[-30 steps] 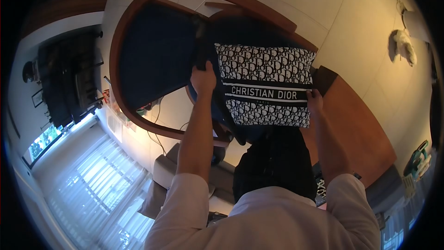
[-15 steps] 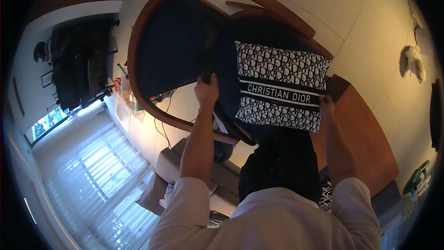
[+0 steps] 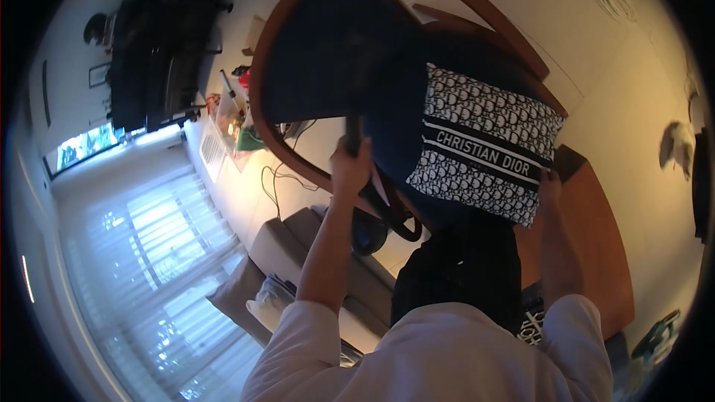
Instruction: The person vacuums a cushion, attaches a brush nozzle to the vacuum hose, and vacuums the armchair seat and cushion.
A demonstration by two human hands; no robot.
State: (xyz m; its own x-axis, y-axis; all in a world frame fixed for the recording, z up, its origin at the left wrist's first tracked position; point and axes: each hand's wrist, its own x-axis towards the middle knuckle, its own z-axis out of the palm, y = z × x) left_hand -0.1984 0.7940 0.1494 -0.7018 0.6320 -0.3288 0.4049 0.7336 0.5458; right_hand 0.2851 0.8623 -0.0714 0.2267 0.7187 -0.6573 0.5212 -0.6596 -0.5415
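A black-and-white patterned cushion with "CHRISTIAN DIOR" lettering lies on the dark blue seat of a wooden-framed armchair. My right hand is closed on the cushion's right edge, near the end of the black band. My left hand is wrapped round a dark upright handle at the left of the seat. Where that handle leads is blurred against the dark upholstery. Just below my left hand, a black curved piece shows by the chair's edge.
A brown wooden surface stands right of the chair. Lower left are a grey sofa and a curtained window. A clear bin with assorted items and a loose cable are left of the chair. A coiled white cable lies upper right.
The view has shifted, so chair and cushion appear further right and slightly turned. My left hand has come lower along the chair's side. My right hand keeps the cushion's edge.
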